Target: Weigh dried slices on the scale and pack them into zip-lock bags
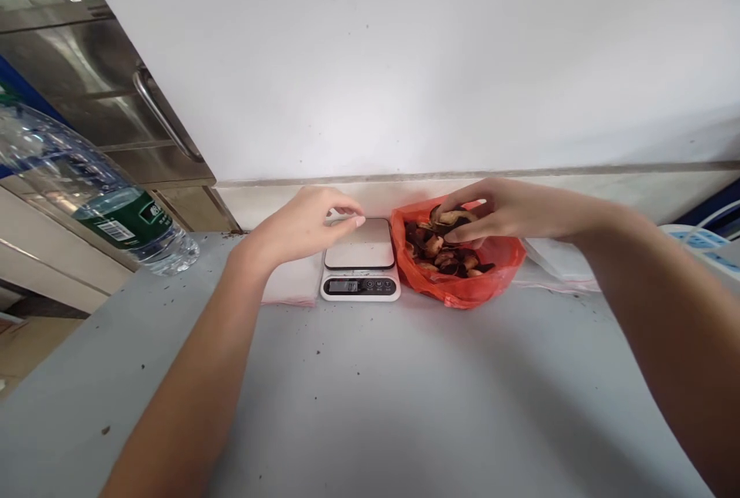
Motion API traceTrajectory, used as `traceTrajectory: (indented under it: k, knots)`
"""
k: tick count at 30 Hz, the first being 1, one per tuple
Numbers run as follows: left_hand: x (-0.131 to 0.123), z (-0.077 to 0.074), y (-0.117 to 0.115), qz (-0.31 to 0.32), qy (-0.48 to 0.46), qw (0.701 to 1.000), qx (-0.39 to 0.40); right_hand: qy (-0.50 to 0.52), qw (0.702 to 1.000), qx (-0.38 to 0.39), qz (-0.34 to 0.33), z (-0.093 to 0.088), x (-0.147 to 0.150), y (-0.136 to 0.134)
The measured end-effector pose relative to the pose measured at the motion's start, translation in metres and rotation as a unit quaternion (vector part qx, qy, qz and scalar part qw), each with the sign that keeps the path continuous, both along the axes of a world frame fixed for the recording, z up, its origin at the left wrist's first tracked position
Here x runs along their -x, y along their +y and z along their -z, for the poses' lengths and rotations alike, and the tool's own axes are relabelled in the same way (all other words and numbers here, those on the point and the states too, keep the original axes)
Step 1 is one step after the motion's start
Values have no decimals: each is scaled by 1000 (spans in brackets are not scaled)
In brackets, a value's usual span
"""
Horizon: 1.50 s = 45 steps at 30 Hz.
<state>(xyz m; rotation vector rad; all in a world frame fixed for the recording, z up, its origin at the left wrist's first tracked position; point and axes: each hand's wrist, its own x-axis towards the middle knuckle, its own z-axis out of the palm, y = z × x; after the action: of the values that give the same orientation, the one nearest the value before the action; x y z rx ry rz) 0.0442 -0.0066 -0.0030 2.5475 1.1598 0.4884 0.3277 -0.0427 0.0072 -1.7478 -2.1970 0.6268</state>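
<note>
One left hand point(306, 224), fingers barely parted above scale's point(359, 255) edge, right hand point(500, 209) holding dark piece point(452, 217) inside bag point(479, 288), wide tabletop point(405, 405) nearer

Scale display point(344, 286): figures too small to read with certainty, as are the button marks; right hand point(502, 209) covers part of the dark, pale-edged pieces point(445, 259) and the far rim of the red bag point(474, 294); lower layers in the bag hidden; left hand point(306, 224): rear fingers concealed behind the nearer ones; bottle point(121, 213) cut at left edge, small label print illegible; both forearms run out of frame; blue-and-white object point(697, 237) cropped at right, identity unclear; specks on the tabletop point(370, 421) too small to identify.
</note>
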Motion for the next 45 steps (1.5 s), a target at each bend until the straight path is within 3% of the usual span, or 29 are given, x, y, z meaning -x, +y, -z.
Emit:
traceTrajectory:
  k: [3, 6, 10, 14, 20, 28, 35, 45]
  knots:
    - [15, -4, 4, -33, 34, 998, 32, 53, 998, 34, -22, -8, 14, 1]
    - [31, -5, 10, -65, 79, 992, 68, 55, 998, 16, -35, -6, 45, 8]
    - [48, -3, 15, -91, 138, 977, 132, 3, 998, 14, -57, 11, 88, 24]
    - [63, 3, 19, -111, 169, 964, 171, -17, 998, 47, -40, 32, 109, 38]
    - [76, 11, 23, -98, 168, 967, 163, -49, 993, 98, -47, 46, 113, 40]
    - [63, 1, 16, -96, 197, 949, 225, -73, 992, 77, -68, 38, 113, 27]
    - [52, -5, 11, -100, 213, 945, 226, -34, 995, 71, -66, 33, 101, 21]
    - [43, -5, 11, -104, 239, 935, 239, 36, 997, -15, -70, 33, 88, 22]
